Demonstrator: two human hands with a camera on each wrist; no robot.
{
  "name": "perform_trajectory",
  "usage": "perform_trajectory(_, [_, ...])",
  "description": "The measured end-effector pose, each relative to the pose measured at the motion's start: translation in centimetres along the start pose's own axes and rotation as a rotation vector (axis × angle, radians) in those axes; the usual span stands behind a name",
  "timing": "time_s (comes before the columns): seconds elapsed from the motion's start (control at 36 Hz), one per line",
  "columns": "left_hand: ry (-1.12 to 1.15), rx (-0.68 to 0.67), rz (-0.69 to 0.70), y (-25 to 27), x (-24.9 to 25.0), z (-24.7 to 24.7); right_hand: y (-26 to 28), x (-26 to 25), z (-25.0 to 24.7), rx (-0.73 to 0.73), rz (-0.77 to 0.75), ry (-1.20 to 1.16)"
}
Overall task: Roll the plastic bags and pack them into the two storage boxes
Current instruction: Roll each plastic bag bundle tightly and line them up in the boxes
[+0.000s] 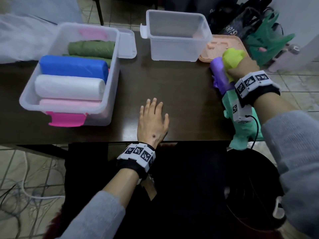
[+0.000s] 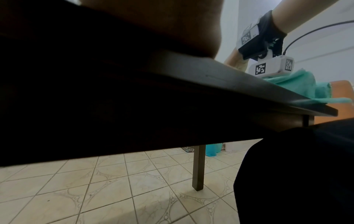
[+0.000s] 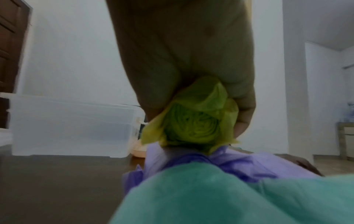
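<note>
A translucent rectangular plastic storage box with a pink latch [image 1: 69,73] sits at the table's left, packed with side-lying rolled bags: dark green [image 1: 91,48], blue [image 1: 73,66], white [image 1: 69,87] and pale pink [image 1: 69,102]. A second clear plastic box [image 1: 177,34] stands farther back, nothing visible inside. At the right edge, a rolled yellow-green bag [image 3: 195,122] rests on a purple roll [image 1: 220,73], beside a loose crumpled teal bag [image 1: 241,128].

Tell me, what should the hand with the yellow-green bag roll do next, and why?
Probably carry it over to the empty clear box and set it inside. The right hand already grips the yellow-green roll, which looks tightly wound in the right wrist view. The other box is already packed with rolls, and the left hand lies flat on the table.
</note>
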State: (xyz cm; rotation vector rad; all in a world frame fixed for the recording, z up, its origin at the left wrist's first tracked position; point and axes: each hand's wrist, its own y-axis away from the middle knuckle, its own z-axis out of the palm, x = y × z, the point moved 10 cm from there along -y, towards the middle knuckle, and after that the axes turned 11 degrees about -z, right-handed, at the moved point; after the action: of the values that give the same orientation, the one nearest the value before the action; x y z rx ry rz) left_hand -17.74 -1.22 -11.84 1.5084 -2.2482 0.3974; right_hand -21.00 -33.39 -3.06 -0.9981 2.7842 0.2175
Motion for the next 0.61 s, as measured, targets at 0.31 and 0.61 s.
perform_trajectory(0.31, [0.113,0.012,-0.031,0.1,-0.5,-0.2,7.3,-10.3,4.4,-0.24,-0.66,-0.191])
perform_trajectory(0.61, [0.334,0.07,-0.085,0.1,-1.7,-1.2,12.2,-12.8,10.4,-0.43,-0.76,-0.084])
